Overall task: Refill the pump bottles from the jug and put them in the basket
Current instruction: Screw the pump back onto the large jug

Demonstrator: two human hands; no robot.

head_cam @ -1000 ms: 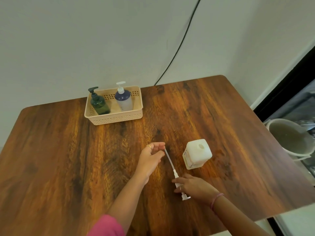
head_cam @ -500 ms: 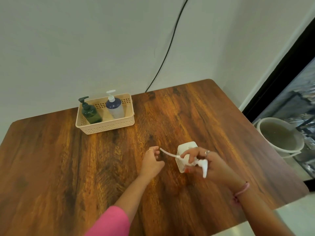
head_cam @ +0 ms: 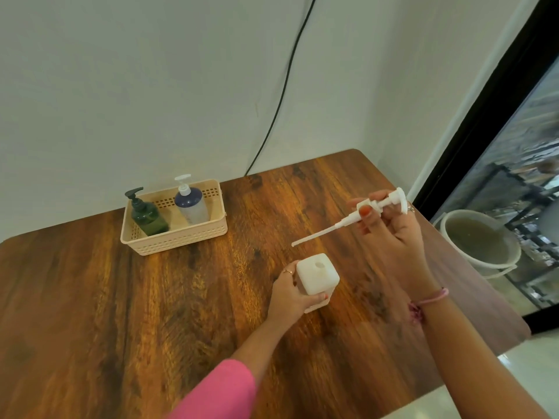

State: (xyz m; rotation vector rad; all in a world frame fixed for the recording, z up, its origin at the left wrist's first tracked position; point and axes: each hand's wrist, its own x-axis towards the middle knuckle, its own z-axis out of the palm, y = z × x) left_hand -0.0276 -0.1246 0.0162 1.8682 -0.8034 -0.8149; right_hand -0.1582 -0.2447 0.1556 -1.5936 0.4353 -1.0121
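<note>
A square white bottle (head_cam: 317,275) stands on the wooden table (head_cam: 151,297) with its round neck hole uncovered. My left hand (head_cam: 289,294) grips its left side. My right hand (head_cam: 393,237) holds a white pump head (head_cam: 367,211) in the air, up and to the right of the bottle. Its long dip tube slants down-left and ends above the bottle. A beige basket (head_cam: 175,237) at the back left holds a dark green pump bottle (head_cam: 148,219) and a blue-white pump bottle (head_cam: 192,204), both upright. No jug is visible.
A black cable (head_cam: 281,95) runs down the wall behind the table. Off the table's right edge, a white bucket (head_cam: 481,240) of murky water stands on the floor beside a dark-framed glass door (head_cam: 484,116).
My right hand lifted the pump head off the table and carried it up and to the right. My left hand let go of the tube tip and took hold of the white bottle.
</note>
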